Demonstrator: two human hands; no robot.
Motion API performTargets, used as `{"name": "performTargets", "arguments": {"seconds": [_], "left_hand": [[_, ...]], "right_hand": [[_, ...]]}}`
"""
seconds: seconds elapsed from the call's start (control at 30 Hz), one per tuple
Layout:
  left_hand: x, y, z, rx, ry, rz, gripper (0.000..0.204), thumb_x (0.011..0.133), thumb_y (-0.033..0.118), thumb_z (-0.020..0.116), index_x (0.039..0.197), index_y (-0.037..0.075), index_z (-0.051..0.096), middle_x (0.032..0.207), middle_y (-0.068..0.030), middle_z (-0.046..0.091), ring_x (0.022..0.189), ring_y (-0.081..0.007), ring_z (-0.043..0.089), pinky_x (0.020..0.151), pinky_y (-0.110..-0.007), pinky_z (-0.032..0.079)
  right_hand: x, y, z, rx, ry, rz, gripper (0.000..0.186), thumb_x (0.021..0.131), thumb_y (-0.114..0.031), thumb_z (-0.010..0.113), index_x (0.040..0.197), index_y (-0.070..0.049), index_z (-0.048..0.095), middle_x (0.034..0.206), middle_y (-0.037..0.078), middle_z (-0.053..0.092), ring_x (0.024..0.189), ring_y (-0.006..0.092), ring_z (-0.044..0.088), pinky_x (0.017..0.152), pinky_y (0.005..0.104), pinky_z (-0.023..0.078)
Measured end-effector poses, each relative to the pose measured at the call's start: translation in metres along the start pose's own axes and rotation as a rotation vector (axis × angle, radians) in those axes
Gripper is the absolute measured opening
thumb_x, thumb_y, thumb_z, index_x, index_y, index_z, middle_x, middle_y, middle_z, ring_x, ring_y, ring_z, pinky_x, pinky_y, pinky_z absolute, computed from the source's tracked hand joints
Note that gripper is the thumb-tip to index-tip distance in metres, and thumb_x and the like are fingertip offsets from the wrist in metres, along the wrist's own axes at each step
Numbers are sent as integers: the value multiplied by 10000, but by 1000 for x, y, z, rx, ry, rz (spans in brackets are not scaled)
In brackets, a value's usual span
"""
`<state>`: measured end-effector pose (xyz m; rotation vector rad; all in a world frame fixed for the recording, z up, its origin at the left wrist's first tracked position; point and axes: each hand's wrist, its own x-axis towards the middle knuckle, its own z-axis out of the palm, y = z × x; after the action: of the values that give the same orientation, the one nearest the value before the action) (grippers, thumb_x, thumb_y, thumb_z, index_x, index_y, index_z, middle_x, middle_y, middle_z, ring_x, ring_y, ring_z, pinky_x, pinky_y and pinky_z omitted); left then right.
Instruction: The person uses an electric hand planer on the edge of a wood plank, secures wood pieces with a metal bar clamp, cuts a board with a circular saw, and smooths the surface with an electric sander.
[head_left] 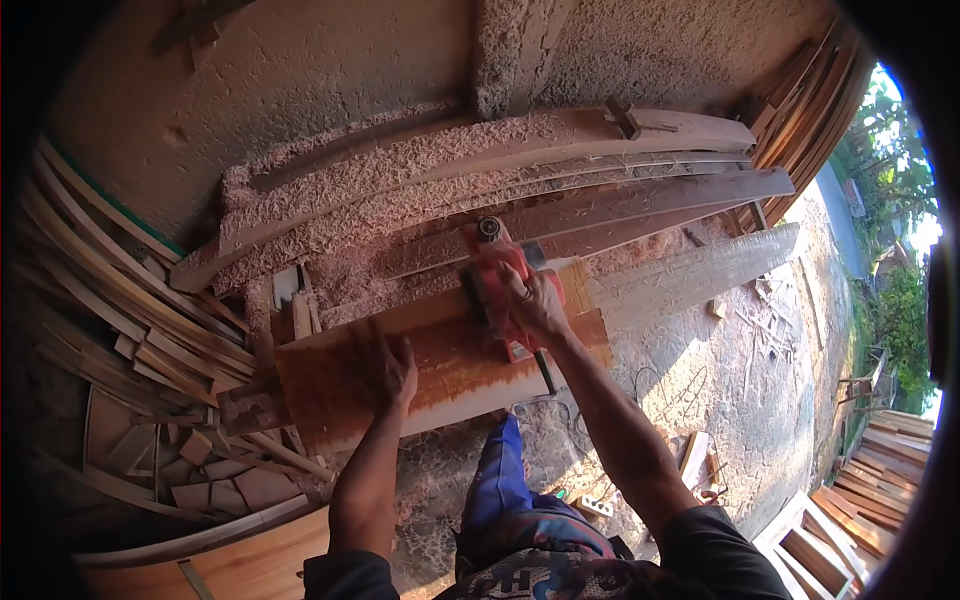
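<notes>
A red electric hand planer [494, 268] rests on a wide brown wooden board [325, 375], toward the board's right end. My right hand [538, 302] is wrapped round the planer's handle from above. Farther left, my left hand [385, 372] is over the same board, near its front edge, with the fingers spread and somewhat blurred. It holds nothing that I can see. The board has darker, stained-looking patches and a paler strip along its near edge. A dark cord piece [545, 372] hangs from the planer's rear.
Long beams [640, 205] lie behind the board, with pinkish shavings [400, 165] heaped over them. Curved planks [130, 290] are stacked at left above offcuts [230, 475]. A pale plank [700, 275] extends right. A power strip [594, 507] lies on the floor near my legs.
</notes>
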<state>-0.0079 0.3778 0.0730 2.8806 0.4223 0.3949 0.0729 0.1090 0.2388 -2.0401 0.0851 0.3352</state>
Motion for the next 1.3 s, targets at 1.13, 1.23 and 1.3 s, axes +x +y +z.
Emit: {"name": "performTargets", "arguments": {"seconds": [1.13,1.23,1.3], "left_hand": [[-13,43,-10,143,-59,6,581,1020,425,421,1544,187,345,1605,-275,192,1465,-505,195,1123,-698,182],[-12,41,-3,85,-26,25,574,1023,429,409,1541,188,350,1607,-272,189,1465,-504,194,1120,-702,179],[-8,39,-4,112,-28,-1,575,1023,432,405,1541,186,351,1608,-272,189,1466,-503,193,1119,-704,177]], "right_hand": [[-24,32,-58,210,96,74,511,941,-522,543,1199,-94,651,724,142,667,664,233,698,618,403,531],[-11,34,-63,196,138,-57,529,954,-542,516,1197,-91,650,690,124,645,592,219,661,572,386,516],[-45,53,-62,143,141,-51,507,957,-516,525,1213,-96,648,681,122,644,598,240,669,586,394,516]]}}
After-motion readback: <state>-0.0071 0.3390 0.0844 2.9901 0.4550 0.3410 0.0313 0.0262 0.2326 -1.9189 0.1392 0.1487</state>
